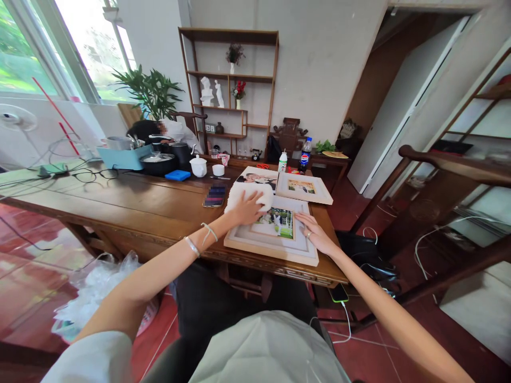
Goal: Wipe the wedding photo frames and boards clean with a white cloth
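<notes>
My left hand (246, 209) presses down on a white fluffy cloth (243, 192), with its fingers spread and sunk into the pile. The cloth lies over the upper left of a framed photo (285, 246), which is flat on the table near its front edge. My right hand (313, 232) rests on the right side of that frame, fingers stretched out and lying flat, holding nothing. Just behind lie a second framed photo (325, 194) and a couple's picture (255, 174), the latter partly covered by the cloth.
Left along the wooden table (171, 202) are a phone (214, 196), a blue box (178, 175), a white lidded pot (198, 166), glasses (96, 175) and a blue bin (123, 158). A cola bottle (305, 154) stands behind the frames. Another person (179, 132) leans over beyond.
</notes>
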`<state>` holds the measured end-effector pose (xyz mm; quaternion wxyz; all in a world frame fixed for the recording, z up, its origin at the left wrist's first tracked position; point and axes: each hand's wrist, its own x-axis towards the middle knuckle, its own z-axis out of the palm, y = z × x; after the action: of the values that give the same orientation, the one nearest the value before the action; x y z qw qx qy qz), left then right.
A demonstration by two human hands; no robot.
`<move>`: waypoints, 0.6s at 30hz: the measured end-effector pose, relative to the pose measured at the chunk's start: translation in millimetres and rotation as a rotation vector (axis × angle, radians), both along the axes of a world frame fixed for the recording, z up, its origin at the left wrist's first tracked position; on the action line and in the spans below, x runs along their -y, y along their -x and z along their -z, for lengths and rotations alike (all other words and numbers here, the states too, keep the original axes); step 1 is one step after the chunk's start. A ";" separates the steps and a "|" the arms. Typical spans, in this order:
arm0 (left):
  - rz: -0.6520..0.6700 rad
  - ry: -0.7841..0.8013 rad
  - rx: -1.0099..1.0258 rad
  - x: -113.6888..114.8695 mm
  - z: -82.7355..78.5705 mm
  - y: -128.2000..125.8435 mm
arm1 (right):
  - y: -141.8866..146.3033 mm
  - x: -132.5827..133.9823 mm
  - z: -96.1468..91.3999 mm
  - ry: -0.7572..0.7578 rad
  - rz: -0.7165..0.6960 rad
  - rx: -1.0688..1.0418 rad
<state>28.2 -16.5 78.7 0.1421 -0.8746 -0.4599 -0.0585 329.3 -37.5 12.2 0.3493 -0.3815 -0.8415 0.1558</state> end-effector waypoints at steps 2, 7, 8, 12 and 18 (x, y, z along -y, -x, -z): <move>-0.022 0.011 0.015 -16.5 -1.4 -0.8 | -0.1 -0.3 -0.1 0.004 0.000 0.001; 0.043 0.009 -0.081 -21.1 -1.4 -5.3 | 1.4 0.2 -0.5 0.010 0.008 -0.022; 0.060 0.014 -0.108 -15.8 -2.1 -5.9 | 1.7 0.3 -0.5 0.012 0.012 -0.025; 0.091 0.072 -0.165 23.6 -11.5 -3.1 | 2.6 1.0 -0.4 0.018 0.019 -0.033; 0.298 0.188 -0.146 108.1 -28.1 9.6 | 3.3 2.2 -0.7 0.015 0.023 -0.028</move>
<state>18.6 -124.5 106.8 0.0828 -0.9443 -0.3173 0.0279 326.0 -39.7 12.8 0.3598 -0.3916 -0.8310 0.1633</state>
